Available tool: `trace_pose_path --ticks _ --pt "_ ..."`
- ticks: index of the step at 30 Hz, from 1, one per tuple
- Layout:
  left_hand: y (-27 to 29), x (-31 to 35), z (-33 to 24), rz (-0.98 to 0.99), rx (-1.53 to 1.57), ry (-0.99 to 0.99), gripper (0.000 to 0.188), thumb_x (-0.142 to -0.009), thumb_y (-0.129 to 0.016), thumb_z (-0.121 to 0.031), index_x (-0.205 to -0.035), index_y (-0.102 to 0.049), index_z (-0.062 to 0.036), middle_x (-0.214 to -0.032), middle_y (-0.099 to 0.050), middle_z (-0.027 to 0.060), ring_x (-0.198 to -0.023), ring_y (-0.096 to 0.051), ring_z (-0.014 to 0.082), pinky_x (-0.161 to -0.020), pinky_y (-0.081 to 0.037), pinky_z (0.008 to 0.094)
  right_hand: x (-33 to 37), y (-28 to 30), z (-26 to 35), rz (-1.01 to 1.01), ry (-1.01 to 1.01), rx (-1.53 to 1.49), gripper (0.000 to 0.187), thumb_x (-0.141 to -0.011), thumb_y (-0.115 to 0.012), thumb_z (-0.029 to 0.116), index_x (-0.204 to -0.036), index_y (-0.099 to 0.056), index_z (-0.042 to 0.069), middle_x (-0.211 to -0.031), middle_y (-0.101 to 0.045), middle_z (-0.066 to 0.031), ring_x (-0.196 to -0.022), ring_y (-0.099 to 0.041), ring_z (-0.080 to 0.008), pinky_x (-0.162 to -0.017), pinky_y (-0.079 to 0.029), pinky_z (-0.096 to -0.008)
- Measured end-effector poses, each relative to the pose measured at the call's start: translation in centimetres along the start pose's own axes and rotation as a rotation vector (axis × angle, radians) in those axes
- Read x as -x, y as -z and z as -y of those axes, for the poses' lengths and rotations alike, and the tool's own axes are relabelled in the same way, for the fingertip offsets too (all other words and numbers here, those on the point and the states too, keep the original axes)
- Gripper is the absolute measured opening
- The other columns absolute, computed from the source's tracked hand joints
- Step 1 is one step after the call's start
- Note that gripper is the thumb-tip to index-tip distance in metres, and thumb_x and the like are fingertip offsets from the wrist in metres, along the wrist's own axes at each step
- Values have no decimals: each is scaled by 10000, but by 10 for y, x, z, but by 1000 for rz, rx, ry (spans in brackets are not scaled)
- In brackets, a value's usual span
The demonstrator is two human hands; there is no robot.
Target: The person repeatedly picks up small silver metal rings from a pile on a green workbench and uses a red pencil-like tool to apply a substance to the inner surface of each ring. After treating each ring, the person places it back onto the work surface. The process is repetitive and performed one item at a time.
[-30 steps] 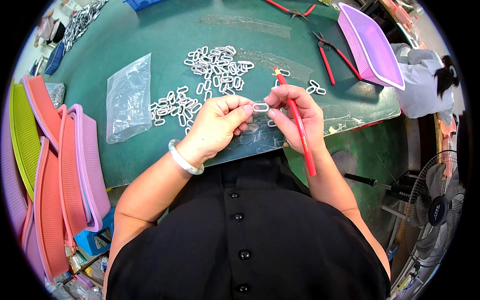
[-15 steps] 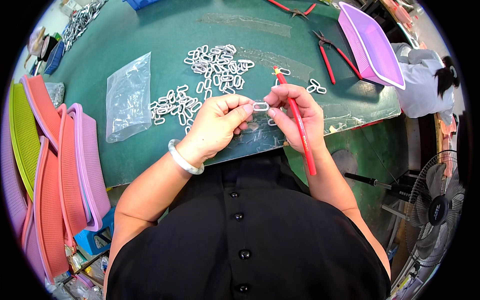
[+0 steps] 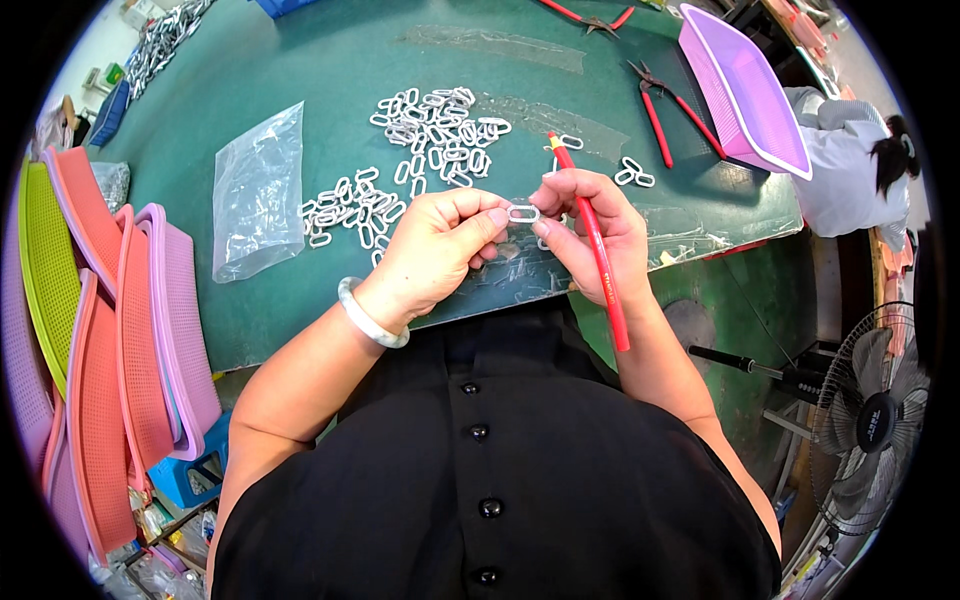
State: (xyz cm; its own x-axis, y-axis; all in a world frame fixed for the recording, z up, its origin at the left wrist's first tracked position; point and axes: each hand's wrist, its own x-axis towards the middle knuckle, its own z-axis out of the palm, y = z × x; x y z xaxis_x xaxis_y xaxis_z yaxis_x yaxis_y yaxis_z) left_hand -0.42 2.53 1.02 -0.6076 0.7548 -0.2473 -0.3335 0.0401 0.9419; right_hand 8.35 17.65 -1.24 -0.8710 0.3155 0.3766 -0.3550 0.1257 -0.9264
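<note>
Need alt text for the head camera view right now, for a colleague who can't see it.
Over a green table, the left hand pinches a small white oval link against the right hand, which also grips a red-handled tool. A heap of white links and a clear plastic bag lie beyond; a purple tray sits far right.

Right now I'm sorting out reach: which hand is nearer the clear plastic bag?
Left. The left hand is just right of the bag, with loose white links between them. The right hand is farther right, beyond the left.
</note>
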Motion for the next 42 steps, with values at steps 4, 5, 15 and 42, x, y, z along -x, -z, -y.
trace_pose_path --ticks 4,5,15,42 --pt "0 0 2 4 26 5 140 -852 -536 -141 -913 -603 -34 -717 -564 -11 -614 -492 51 -541 -386 172 1 2 0 47 12 59 376 -722 -572 -114 -1068 -482 4 -877 -550 -69 -809 -527 -126 -746 -429 -271" --pt "0 1 1 3 35 7 141 -853 -534 -138 -919 -602 -34 -723 -565 -10 -618 -493 51 -543 -387 172 1 1 0 45 14 61 375 -723 -571 -114 -1067 -481 4 -873 -550 -69 -804 -528 -125 -743 -429 -270" --pt "0 1 0 21 14 2 130 -819 -570 -96 -926 -592 -25 -743 -564 -17 -629 -486 44 -558 -392 174 1 -2 -1 32 23 39 375 -721 -575 -114 -1066 -486 5 -884 -540 -59 -823 -523 -120 -758 -425 -267" --pt "2 4 7 7 113 -6 151 -832 -573 -161 -898 -600 -27 -728 -567 -15 -598 -472 31 -531 -385 157 7 -16 -1 -13 68 129 344 -696 -611 -83 -1013 -528 22 -837 -514 -31 -772 -520 -95 -688 -441 -220"
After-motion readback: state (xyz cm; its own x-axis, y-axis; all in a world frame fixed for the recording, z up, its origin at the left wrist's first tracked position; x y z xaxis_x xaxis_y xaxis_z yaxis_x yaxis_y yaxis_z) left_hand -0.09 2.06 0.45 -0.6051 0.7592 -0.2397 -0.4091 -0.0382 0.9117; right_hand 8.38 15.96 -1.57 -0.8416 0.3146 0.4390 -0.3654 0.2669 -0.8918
